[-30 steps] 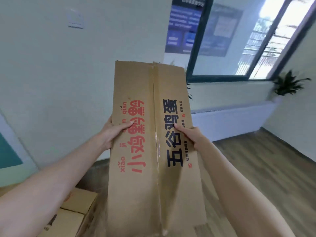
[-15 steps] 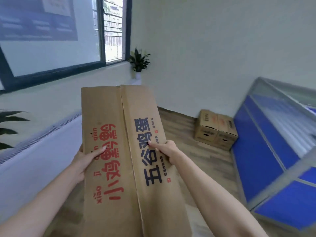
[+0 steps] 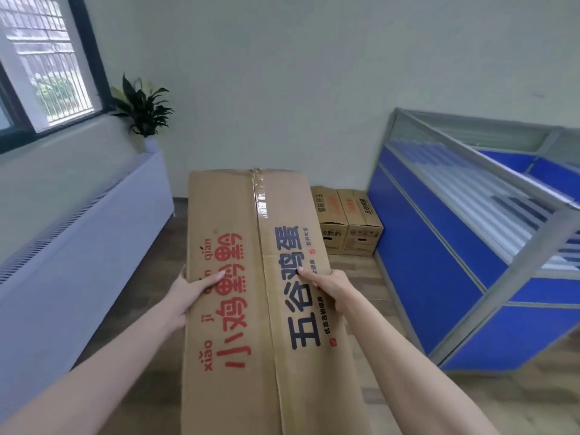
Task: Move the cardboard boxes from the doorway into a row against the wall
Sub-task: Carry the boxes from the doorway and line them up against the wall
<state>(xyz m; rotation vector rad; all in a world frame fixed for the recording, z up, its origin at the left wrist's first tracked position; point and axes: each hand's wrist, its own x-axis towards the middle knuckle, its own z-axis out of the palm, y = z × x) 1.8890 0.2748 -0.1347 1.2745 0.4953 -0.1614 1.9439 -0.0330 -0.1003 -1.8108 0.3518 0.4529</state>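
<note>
Head view: the left hand (image 3: 185, 293) and right hand (image 3: 326, 285) grip the carried cardboard box (image 3: 260, 309) by its long sides, thumbs on top. Since a moment ago the view has swung to face the far wall (image 3: 282, 89), where two boxes (image 3: 346, 221) sit at the floor's far edge. The row's next place seems just left of them.

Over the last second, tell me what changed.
The view swung from the window wall to the far wall, where two boxes beside the blue partition now lie ahead. The left hand and right hand still grip the carried box.
</note>
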